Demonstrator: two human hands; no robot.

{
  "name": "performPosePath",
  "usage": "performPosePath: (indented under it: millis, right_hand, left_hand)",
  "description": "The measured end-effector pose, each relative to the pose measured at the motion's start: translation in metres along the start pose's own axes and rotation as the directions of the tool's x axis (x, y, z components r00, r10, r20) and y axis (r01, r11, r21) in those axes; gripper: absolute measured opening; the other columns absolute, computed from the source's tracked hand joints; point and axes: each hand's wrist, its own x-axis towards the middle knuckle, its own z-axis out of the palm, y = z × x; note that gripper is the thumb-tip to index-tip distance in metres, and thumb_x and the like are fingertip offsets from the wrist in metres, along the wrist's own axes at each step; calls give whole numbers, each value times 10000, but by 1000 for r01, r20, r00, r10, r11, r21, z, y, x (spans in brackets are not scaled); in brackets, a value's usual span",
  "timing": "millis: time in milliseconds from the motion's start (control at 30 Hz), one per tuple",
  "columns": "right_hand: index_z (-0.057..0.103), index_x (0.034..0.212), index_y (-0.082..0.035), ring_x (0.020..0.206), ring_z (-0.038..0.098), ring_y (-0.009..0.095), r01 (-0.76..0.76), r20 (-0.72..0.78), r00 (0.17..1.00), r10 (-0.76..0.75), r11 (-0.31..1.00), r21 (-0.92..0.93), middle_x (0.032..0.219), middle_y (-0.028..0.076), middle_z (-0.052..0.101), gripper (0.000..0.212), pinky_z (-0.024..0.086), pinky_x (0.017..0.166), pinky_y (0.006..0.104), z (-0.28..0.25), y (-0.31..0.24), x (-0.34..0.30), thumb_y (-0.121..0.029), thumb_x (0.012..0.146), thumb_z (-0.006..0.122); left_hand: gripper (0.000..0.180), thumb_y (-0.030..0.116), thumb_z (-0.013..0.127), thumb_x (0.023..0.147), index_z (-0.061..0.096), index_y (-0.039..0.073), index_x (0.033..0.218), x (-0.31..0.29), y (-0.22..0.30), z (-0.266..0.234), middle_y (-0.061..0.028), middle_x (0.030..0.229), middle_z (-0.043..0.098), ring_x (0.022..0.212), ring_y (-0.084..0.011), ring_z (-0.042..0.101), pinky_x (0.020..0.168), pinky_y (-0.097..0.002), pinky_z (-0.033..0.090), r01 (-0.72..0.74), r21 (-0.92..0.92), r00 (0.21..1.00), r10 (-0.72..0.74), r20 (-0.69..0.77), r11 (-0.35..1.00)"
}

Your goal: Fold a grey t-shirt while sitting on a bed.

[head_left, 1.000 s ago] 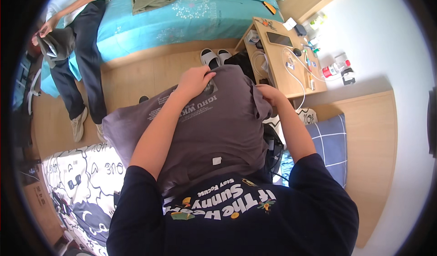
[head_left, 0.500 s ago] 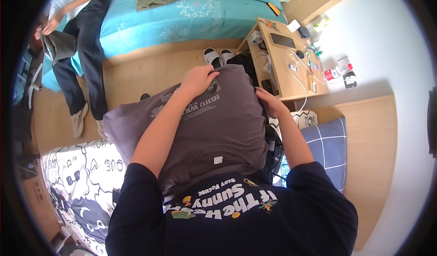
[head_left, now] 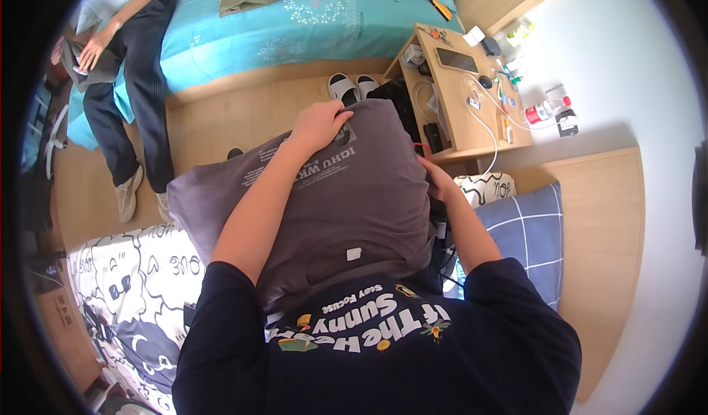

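Observation:
A dark grey-purple T-shirt with pale print lies over a bulky, cushion-like form on my lap, its small white label toward me. My left hand rests on the cloth's far part, fingers bent and gripping the fabric near the far edge. Beside the right edge of the shirt, my right hand is closed, its fingers partly hidden by the cloth. A thin red loop-shaped thing sticks up at its fingertips; most of that thing is hidden.
At the far left, a person handles a grey cloth beside a bed with a turquoise sheet. A wooden bedside table holds a phone, cable and bottles. White slippers lie on the floor. A blue checked pillow is to my right.
My right hand has drawn slightly toward me, and the red loop now shows at its fingertips. My left hand stays almost in place. The other person's hand has moved lower onto their cloth.

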Motion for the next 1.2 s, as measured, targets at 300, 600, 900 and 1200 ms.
performPosePath:
  millis: [300, 600, 900, 1200]
  right_hand:
    - [585, 1132, 21, 998, 607, 396, 83, -190, 760, -622, 383, -920, 1014, 264, 635, 372, 477, 868, 427, 40, -50, -13, -212, 842, 581]
    - [624, 964, 48, 907, 596, 397, 877, 619, 341, -708, 2, -481, 934, 230, 638, 416, 467, 794, 432, 258, -160, -69, -347, 932, 495]
    - [621, 938, 49, 831, 601, 357, 806, 782, 590, -199, 82, -587, 890, 238, 637, 591, 456, 765, 404, 341, -136, -23, -507, 953, 422]
    - [597, 769, 26, 659, 554, 272, 852, 822, 520, -234, 73, -518, 692, 164, 576, 544, 435, 650, 383, 352, -134, -17, -477, 941, 484]
  left_hand:
    - [337, 370, 525, 927, 637, 52, 905, 0, 0, 0, -167, 838, 666, 830, -369, 622, 718, -447, 476, 35, 21, 999, -35, -4, 999]
    - [360, 352, 550, 924, 619, 46, 1101, -13, -28, -56, -147, 974, 677, 910, -303, 632, 799, -399, 479, 16, -5, 988, -15, 157, 1000]
    - [487, 438, 570, 916, 618, -23, 1069, -174, -111, -181, -105, 949, 641, 911, -164, 571, 802, -290, 442, 630, -18, 768, -626, -133, 776]
    - [445, 411, 558, 941, 624, -12, 1061, -246, -121, -177, -34, 968, 644, 895, -104, 567, 795, -264, 446, 537, -680, 687, -727, 9, 499]
